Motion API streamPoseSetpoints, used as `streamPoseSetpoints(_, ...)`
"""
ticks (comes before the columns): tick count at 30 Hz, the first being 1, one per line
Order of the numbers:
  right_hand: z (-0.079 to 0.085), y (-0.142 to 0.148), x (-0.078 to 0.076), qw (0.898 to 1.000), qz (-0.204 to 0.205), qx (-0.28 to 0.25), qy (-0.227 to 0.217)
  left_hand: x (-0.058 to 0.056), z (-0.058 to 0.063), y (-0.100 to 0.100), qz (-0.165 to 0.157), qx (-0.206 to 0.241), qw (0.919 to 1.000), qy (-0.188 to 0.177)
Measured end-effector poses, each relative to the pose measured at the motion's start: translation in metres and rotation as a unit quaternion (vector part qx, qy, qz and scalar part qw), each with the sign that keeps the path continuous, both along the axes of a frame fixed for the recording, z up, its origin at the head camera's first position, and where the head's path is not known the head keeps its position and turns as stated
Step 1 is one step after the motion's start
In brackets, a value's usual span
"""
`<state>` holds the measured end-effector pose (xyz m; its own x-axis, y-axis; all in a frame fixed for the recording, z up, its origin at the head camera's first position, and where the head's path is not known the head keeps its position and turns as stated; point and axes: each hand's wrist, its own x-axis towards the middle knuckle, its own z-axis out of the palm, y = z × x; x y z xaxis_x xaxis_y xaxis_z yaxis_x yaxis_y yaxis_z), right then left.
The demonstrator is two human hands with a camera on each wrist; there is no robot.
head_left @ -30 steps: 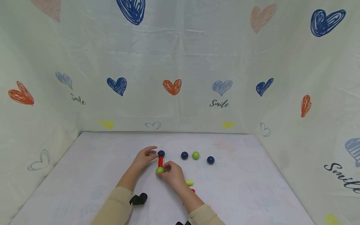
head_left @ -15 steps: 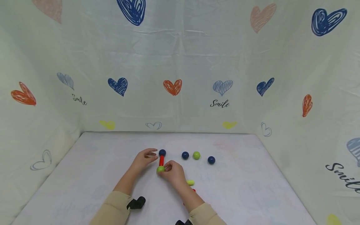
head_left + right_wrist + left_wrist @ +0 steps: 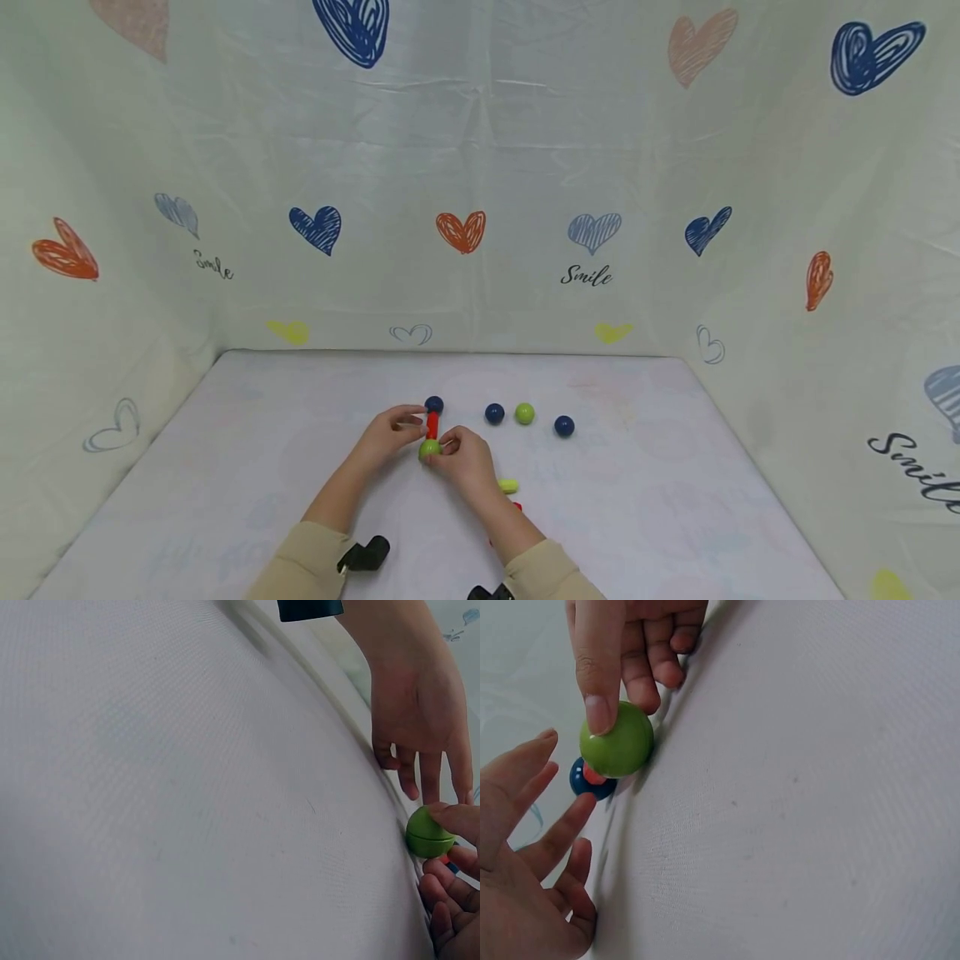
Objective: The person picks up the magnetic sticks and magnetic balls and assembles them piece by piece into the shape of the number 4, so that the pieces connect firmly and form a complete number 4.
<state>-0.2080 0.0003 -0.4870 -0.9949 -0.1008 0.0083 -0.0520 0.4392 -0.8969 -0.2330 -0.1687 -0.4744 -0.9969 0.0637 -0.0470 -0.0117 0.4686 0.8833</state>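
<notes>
My right hand (image 3: 467, 460) pinches a light green ball (image 3: 429, 451) between thumb and fingers. From that ball a short red rod (image 3: 432, 424) runs away from me to a dark blue ball (image 3: 433, 404), the three joined in a line. My left hand (image 3: 386, 435) is at the left of the rod, its fingertips right beside the rod and the blue ball. In the left wrist view, the left hand's fingers (image 3: 559, 836) are spread around the blue ball (image 3: 581, 784), while the green ball (image 3: 622, 742) covers most of the rod.
To the right on the white table (image 3: 660, 500) lie a blue ball (image 3: 494, 414), a green ball (image 3: 525, 413) and another blue ball (image 3: 564, 427). A yellow-green rod (image 3: 509, 486) and a red piece (image 3: 517, 506) are partly hidden behind the right forearm. A heart-printed curtain (image 3: 525, 167) stands behind.
My left hand has come slightly nearer to me and right, its fingertips shifting from beside the blue ball to the red rod. The right hand keeps its pinch on the green ball.
</notes>
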Motion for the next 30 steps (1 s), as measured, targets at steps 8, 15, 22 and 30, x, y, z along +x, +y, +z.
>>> streamPoseSetpoints(8,-0.001,0.001,-0.001,1.000,-0.003,0.010,0.005,0.001,-0.007,0.000,-0.018,-0.018,0.9997,-0.005)
streamPoseSetpoints(15,0.001,0.002,-0.001,1.000,-0.001,0.003,0.016,0.003,-0.008,0.002,-0.025,-0.017,0.9995,-0.007)
streamPoseSetpoints(22,0.009,0.008,0.000,1.000,-0.003,0.000,0.004,0.003,-0.009,0.005,-0.027,-0.009,0.9996,-0.007)
streamPoseSetpoints(30,0.017,0.022,-0.001,1.000,-0.011,-0.011,0.004,0.005,-0.008,0.008,-0.029,-0.008,0.9995,-0.009)
